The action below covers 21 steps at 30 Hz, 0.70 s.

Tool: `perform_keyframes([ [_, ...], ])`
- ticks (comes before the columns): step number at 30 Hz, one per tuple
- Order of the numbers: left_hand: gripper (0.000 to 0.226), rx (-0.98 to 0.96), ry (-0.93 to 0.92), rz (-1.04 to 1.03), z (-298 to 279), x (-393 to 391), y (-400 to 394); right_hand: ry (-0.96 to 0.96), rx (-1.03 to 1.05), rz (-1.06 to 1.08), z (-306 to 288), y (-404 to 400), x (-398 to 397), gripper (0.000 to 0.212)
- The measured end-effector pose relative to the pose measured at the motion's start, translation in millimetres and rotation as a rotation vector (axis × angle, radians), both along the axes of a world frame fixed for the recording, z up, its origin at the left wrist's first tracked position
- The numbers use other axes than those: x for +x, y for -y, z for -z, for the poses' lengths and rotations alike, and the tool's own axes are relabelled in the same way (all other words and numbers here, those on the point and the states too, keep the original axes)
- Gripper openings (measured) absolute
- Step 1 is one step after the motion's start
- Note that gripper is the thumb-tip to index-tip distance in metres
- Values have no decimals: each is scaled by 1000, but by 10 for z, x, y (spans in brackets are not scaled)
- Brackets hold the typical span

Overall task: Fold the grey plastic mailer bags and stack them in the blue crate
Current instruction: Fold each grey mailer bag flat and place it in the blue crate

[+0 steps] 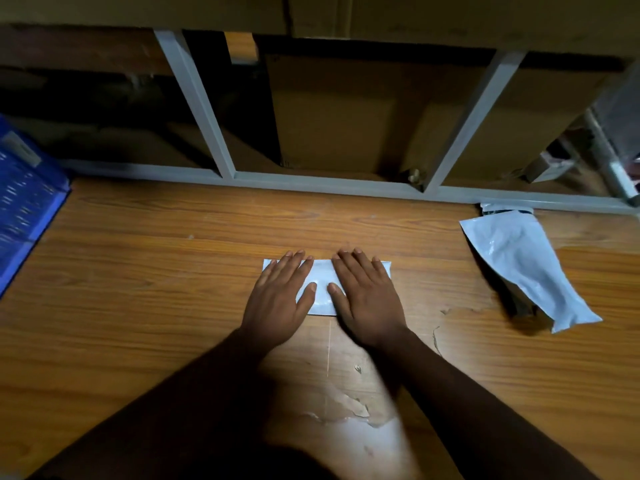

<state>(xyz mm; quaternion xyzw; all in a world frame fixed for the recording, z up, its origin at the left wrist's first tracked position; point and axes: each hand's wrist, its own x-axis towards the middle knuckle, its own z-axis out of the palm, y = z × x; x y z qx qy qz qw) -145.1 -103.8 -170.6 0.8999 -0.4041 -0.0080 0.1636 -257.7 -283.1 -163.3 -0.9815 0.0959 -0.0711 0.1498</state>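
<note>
**Both palms flattening a folded mailer at mid-table**

The wooden tabletop takes up most of what I can see from here, its veneer chipped and peeling on the near side. Along its far edge runs a grey metal frame with cardboard boxes stacked behind it. The blue crate sits at the far left edge of the tabletop, well apart from the work, so a finished bag will have to be carried left across to it; I cannot see what is inside.

Off to the right lies an unfolded mailer bag, rumpled, its long axis running from far-left to near-right, probably waiting its turn.

In the middle is the folded mailer bag, a compact rectangle with its long axis running left to right, square to the table edge. The left hand and right hand lie flat on it side by side, fingers straight and slightly spread, pointing to the far side. Neither grip is closed on anything; the palms simply press down. My guess is that slick plastic springs open, so the weight is there to set the crease before lifting.
</note>
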Motion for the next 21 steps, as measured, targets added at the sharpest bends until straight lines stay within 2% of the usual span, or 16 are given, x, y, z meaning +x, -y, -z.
perform_keyframes([
  [9, 82, 68, -51, 21, -28, 60, -33, -13, 6, 62, 32, 54, -170, 53],
  [16, 71, -18, 7, -4, 63, 50, 6, -135, 1, 41, 52, 66, -114, 61],
  [21, 69, 4, 2, 1, 23, 47, 11, -186, -9, 34, 30, 69, -103, 62],
])
